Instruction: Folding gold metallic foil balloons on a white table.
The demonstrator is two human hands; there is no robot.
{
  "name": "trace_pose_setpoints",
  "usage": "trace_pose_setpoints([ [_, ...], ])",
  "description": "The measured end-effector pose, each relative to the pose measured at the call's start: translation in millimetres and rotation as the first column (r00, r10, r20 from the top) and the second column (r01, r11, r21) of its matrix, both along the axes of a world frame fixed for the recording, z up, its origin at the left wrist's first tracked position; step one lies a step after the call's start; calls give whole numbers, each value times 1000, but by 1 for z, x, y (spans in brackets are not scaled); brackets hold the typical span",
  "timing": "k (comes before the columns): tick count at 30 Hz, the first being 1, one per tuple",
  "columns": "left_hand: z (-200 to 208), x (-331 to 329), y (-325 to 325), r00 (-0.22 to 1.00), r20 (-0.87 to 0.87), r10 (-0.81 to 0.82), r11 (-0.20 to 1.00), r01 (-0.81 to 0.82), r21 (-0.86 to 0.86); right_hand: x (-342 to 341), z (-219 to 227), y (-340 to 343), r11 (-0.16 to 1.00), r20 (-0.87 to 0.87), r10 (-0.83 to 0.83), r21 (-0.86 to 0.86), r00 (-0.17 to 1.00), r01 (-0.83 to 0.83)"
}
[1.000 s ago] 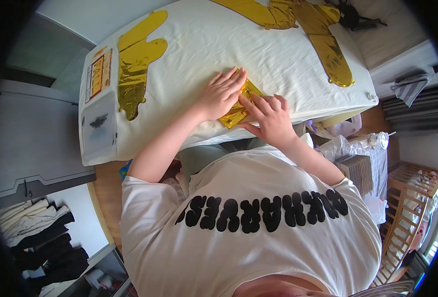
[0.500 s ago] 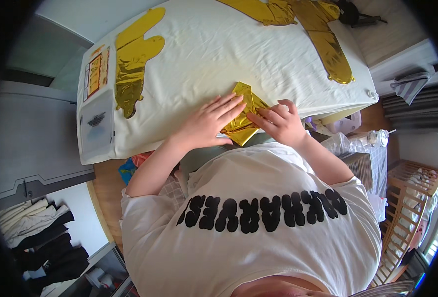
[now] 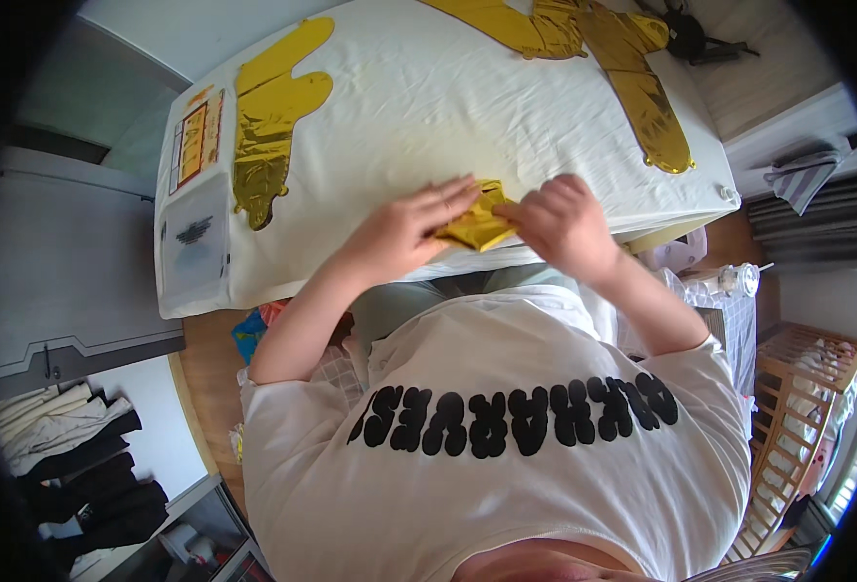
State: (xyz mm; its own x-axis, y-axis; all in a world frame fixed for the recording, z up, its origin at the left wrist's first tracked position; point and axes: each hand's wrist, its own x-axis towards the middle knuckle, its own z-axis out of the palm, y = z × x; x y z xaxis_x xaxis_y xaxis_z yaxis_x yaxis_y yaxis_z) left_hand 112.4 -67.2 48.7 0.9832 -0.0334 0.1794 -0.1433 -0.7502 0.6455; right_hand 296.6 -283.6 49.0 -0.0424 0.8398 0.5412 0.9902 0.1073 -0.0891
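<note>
A folded gold foil balloon (image 3: 480, 229) lies at the near edge of the white-covered bed (image 3: 399, 126), in front of my body. My left hand (image 3: 404, 231) rests on its left side with the fingers stretched out flat over the foil. On the other side my right hand (image 3: 569, 228) is closed, its fingertips pinching the balloon's right edge. Slight blur softens both hands. Another gold foil balloon (image 3: 278, 107), flat and unfolded, is spread at the left of the bed. More flat gold foil (image 3: 632, 82) lies at the far right.
A printed sheet (image 3: 196, 145) and a clear plastic packet (image 3: 196, 247) lie along the bed's left edge. A black object (image 3: 690, 37) sits at the far right corner. Right of me stand a lidded cup (image 3: 741, 280) and a wooden crib (image 3: 792, 417); grey cabinets (image 3: 70, 252) are at left.
The folded balloon has become shorter and sits a little farther from my body. My right hand has closed into a tighter pinch and moved slightly right; my left stays on the foil.
</note>
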Motion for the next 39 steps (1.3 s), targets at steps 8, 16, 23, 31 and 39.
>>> trace_pose_setpoints([
  [8,33,26,44,911,193,364,803,-202,-560,48,49,56,924,-920,-347,-369,184,-102],
  [16,-16,56,22,849,409,336,885,-433,171,62,-11,80,895,-861,-433,-373,-267,-246],
  [23,-51,76,34,965,145,218,885,-258,387,56,-7,91,768,-766,-632,-597,-117,-233],
  [31,-60,76,31,974,7,225,889,-208,407,60,1,80,721,-738,-647,-674,193,-163],
  [39,-66,72,28,975,62,213,818,-212,535,46,-6,50,875,-851,-422,-472,312,-106],
])
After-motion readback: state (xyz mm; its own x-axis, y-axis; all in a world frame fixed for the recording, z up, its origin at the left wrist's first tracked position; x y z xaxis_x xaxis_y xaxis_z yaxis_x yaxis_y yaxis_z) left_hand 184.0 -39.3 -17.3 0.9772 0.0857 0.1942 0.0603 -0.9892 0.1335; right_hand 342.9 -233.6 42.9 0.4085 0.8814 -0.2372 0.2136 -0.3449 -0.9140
